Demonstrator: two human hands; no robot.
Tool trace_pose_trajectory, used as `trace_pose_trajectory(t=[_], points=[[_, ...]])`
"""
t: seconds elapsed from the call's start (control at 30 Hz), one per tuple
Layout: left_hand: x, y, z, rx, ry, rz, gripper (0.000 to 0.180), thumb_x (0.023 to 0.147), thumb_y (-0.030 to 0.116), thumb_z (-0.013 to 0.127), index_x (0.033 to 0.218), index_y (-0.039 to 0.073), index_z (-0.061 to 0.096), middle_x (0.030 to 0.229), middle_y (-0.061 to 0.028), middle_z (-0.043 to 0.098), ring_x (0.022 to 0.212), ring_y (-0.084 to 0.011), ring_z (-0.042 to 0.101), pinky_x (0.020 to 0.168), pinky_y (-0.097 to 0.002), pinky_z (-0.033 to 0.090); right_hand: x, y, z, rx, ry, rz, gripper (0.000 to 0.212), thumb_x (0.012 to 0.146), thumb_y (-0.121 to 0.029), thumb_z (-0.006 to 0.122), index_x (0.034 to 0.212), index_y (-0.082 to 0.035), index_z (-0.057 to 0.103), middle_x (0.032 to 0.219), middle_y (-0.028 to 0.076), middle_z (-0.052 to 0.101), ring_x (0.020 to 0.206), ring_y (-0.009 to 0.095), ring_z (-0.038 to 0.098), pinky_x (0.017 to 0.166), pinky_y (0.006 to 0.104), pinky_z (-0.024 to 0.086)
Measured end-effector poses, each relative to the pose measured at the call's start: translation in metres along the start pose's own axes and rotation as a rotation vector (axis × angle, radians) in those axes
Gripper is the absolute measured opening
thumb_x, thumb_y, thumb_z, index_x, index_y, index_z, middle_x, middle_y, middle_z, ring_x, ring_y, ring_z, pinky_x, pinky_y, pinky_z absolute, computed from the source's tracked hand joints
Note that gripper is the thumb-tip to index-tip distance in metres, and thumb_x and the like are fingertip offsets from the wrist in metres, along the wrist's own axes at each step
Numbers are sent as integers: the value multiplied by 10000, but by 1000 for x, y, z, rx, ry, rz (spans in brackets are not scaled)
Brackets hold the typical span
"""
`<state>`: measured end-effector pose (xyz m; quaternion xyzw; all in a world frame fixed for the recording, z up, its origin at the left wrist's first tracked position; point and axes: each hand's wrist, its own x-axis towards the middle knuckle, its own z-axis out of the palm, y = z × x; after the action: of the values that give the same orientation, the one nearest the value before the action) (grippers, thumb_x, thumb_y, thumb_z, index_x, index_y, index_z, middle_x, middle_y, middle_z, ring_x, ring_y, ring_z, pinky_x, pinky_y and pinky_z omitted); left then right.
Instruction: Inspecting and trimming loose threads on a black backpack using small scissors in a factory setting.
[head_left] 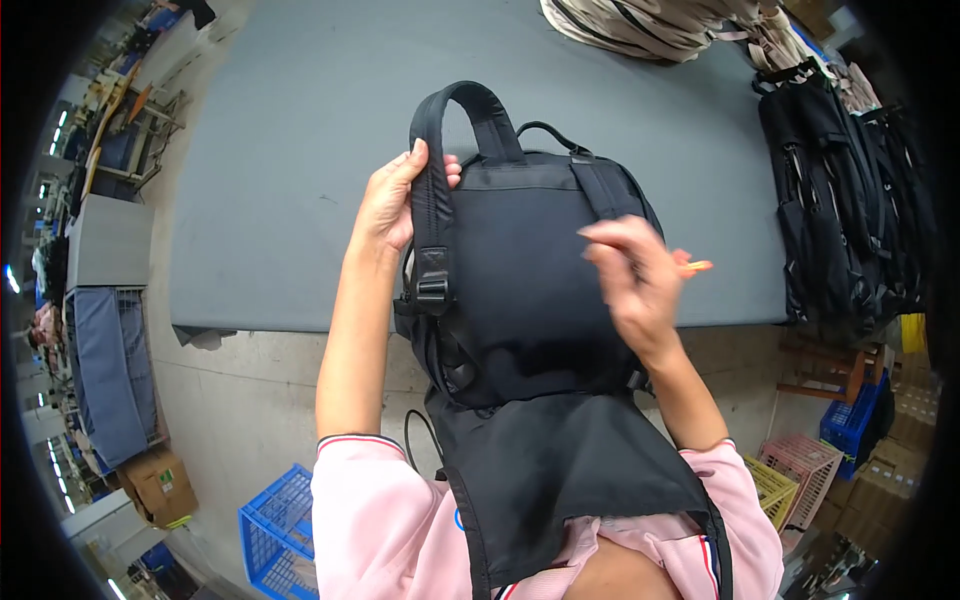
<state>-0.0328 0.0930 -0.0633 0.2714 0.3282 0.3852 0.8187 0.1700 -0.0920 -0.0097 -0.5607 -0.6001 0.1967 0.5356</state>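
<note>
A black backpack lies with its back panel up over the near edge of the grey table, its lower end toward me. My left hand is closed round the left padded shoulder strap, which arches up from the top of the bag. A black buckle sits at that strap's lower end. Above the right side of the back panel, near the other shoulder strap, is my right hand, smeared by motion. Its fingers are bent, and a small orange-yellow tip sticks out behind them; its kind is unclear.
Several black backpacks stand along the table's right edge, and beige bags lie at its far side. A blue crate is on the floor at left; yellow and pink crates are at right. My black apron meets the bag.
</note>
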Motion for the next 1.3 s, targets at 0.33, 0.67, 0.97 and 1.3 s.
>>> trace_pose_trajectory(t=[0.33,0.67,0.97,1.3], points=[[-62,-20,51,1,-36,84,414,916,337,533,1049,-55,556,979,-146,631,848,-198,634,747,-313,540,13,-8,68,379,-220,319,251,866,-31,564,1105,-53,495,717,11,523,632,65,481,573,240,444],[-146,-47,78,1426,-50,1119,280,641,213,723,730,1,563,1350,-200,419,1274,-373,363,1046,-541,218,2,-9,38,881,-281,671,210,911,-158,527,1092,-58,565,650,-50,498,425,14,378,361,176,295],[-126,-57,83,1235,-256,886,250,700,161,673,861,6,559,1074,-93,559,1050,-297,498,989,-483,303,-17,-21,-9,60,-140,46,200,783,-33,677,983,-34,667,828,27,514,673,109,503,565,252,426],[-133,-57,94,1504,-192,874,369,667,257,733,879,29,536,1105,-90,546,1040,-274,471,935,-411,275,-19,-26,-10,-337,-90,-212,175,650,48,591,803,-36,589,781,69,542,630,271,590,527,354,458]])
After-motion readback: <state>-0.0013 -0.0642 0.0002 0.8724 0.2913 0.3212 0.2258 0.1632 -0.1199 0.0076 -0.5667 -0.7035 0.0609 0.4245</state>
